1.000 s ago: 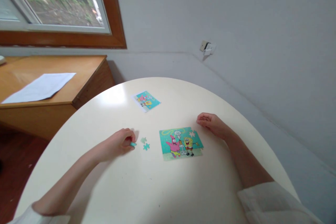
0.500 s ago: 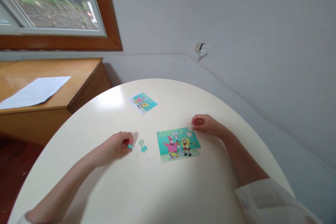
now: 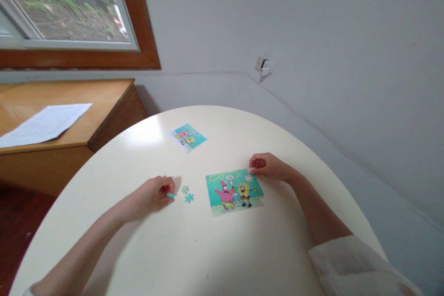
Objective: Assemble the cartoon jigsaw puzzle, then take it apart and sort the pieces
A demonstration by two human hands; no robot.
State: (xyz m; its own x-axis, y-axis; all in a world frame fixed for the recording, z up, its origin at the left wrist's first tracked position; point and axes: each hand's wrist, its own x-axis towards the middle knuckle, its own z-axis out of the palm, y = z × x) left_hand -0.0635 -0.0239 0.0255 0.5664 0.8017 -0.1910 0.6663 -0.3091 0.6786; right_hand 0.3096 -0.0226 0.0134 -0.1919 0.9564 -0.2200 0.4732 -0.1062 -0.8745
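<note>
On my feed the wall (image 3: 222,18) fills the far side, well beyond the left hand (image 3: 157,193) and the right hand (image 3: 268,166), and the round table (image 3: 166,249) spreads under both. Far ahead and to the left of the left hand I have the window (image 3: 62,4), with the cabinet (image 3: 107,90) below it and a white sheet (image 3: 48,122) on top, all well apart from the work. A pale sleeve (image 3: 354,263) sits behind the right hand. The puzzle (image 3: 232,193) lies flat between the hands, nearer the right, with a pale, piece-shaped patch just beside that hand's thumb. The right hand's fingers curl narrowly at the far right corner and block my view of it; I can't tell whether they grip anything. The card (image 3: 192,138) lies ahead of the left hand, off to its right. A socket (image 3: 259,63) is on the wall far beyond the right hand. Between the left hand and the puzzle, in the direct way across, lie a green piece (image 3: 185,189) and a blue piece (image 3: 189,198). Smallest, a teal piece (image 3: 171,195) is pinched between the left hand's thumb and finger.
</note>
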